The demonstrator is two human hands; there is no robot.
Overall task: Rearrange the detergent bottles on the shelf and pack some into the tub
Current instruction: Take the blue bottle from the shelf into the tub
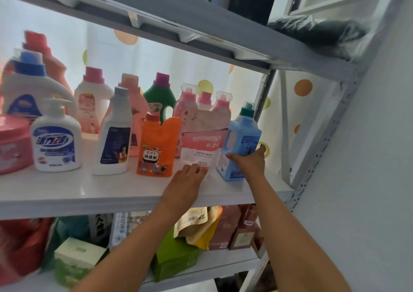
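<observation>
Blue squarish plastic detergent bottle [240,144] gripped in my right hand [248,161]; left hand [186,180] flat against pink-white pouch [202,144]. Rearranging shelf [89,193]; next, lift clear.

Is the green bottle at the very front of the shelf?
No, the green bottle stands in the back row, behind the orange pouch on the shelf.

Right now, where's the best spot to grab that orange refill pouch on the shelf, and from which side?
Probably the orange pouch is best gripped at its notched neck just beside the red cap, coming from the front. It stands upright at the shelf's front edge, with bottles close behind and either side, so only the front is open.
</observation>
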